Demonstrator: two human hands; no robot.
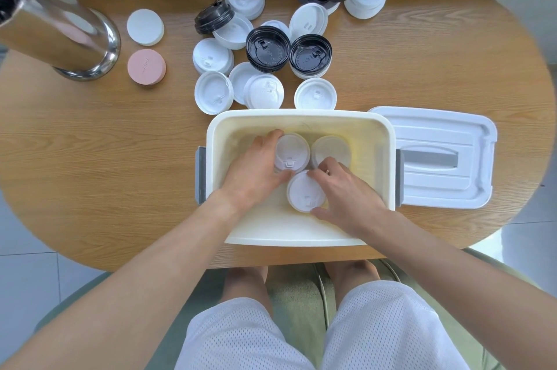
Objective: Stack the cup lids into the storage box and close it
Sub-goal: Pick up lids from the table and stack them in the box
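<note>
The cream storage box (pixel 301 118) stands open at the table's near edge. Inside it are three stacks of white cup lids. My left hand (pixel 256 170) grips the back-left stack (pixel 291 150). My right hand (pixel 346 195) holds the front stack (pixel 305 192), fingers at its far side and thumb at its near side. The back-right stack (pixel 331 148) stands free. The box's white cover (pixel 437 155), with a grey handle, lies flat to the right of the box. Several loose white lids (pixel 315 95) and black lids (pixel 266 48) lie scattered behind the box.
A shiny steel cylinder (pixel 69 35) stands at the back left. Beside it lie a white round disc (pixel 145 26) and a pink one (pixel 146 66). The wooden table (pixel 105 158) is oval. My knees are below the table's near edge.
</note>
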